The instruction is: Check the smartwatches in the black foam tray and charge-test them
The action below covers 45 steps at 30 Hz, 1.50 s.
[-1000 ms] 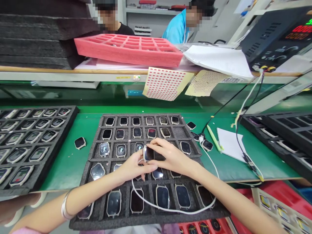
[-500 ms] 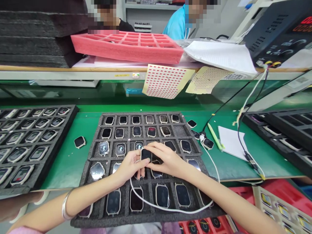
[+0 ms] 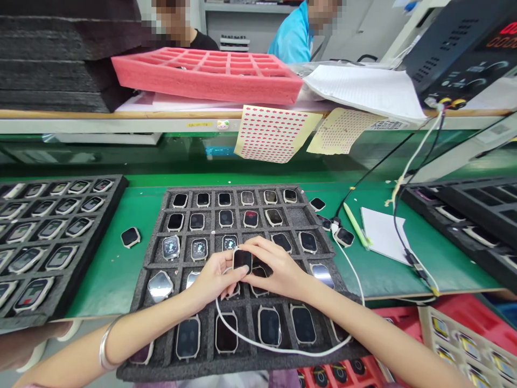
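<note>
Grasping one watch [image 3: 242, 262] with left hand [image 3: 218, 275] and right hand [image 3: 280, 270] together, just above a dark foam tray [image 3: 181, 371] of other watches [image 3: 188, 337], crossed by a looping white cable [image 3: 283, 351] and jutting past the edge of a green surface [image 3: 109, 283].

A squarish watch [image 3: 242, 260], dark screen facing the camera, is held between the left hand [image 3: 215, 275] and right hand [image 3: 278, 268]; a white cable [image 3: 315, 355] loops below.
</note>
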{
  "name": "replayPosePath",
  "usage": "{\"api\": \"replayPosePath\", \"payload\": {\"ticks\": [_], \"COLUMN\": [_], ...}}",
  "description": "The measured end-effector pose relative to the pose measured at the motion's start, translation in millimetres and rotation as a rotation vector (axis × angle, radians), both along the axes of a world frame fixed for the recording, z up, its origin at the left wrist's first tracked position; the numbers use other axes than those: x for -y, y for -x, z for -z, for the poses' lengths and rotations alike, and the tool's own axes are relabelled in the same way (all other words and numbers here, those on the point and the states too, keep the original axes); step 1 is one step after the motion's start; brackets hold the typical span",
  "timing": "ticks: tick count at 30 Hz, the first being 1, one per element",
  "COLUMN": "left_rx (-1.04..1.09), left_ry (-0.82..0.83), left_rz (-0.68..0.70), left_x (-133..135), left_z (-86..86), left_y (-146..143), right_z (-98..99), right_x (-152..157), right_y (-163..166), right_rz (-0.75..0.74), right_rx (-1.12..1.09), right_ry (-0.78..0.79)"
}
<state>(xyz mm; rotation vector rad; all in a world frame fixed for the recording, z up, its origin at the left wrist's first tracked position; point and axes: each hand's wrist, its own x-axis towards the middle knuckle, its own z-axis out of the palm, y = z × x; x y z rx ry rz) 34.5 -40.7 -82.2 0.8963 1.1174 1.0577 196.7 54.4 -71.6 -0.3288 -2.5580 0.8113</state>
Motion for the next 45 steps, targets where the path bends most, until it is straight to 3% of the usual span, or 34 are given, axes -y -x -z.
{"api": "replayPosePath", "payload": {"ticks": [9,12,17,21,27,33,35,40,45], "left_rx": [-0.024,0.082,0.334,0.384,0.376,0.087,-0.001,-0.106,-0.041], "left_ry": [-0.001,0.014,0.037,0.068,0.074,-0.053,-0.078,-0.108,-0.071], "left_rz": [0.017,0.046,0.167,0.187,0.154,0.052,0.045,0.023,0.045], "left_x": [1.2,2.4,1.5,-0.1,-0.9,-1.9,0.4,7.1,5.6], "left_z": [-7.7,-7.1,-9.9,-10.3,-7.6,-11.2,-10.8,-4.2,-1.6], "left_y": [0.5,2.0,2.9,1.8,0.3,4.2,4.0,1.6,3.1], "right_z": [-3.7,-6.8,-5.8,0.0,-5.3,-14.7,-13.0,-6.1,-4.6], "right_x": [1.4,0.0,-0.9,1.9,-1.4,-5.5,-4.9,-0.3,1.9], "right_y": [-0.2,0.3,3.4,6.3,3.1,-2.0,-2.0,-0.9,-0.4], "right_rz": [-0.035,-0.046,-0.044,0.016,-0.017,-0.085,-0.065,-0.058,-0.055], "right_rx": [-0.080,-0.129,-0.156,-0.165,-0.132,-0.040,0.002,0.099,0.124], "right_ry": [0.140,0.339,0.846,1.011,0.941,0.435,0.339,0.362,0.392]}}
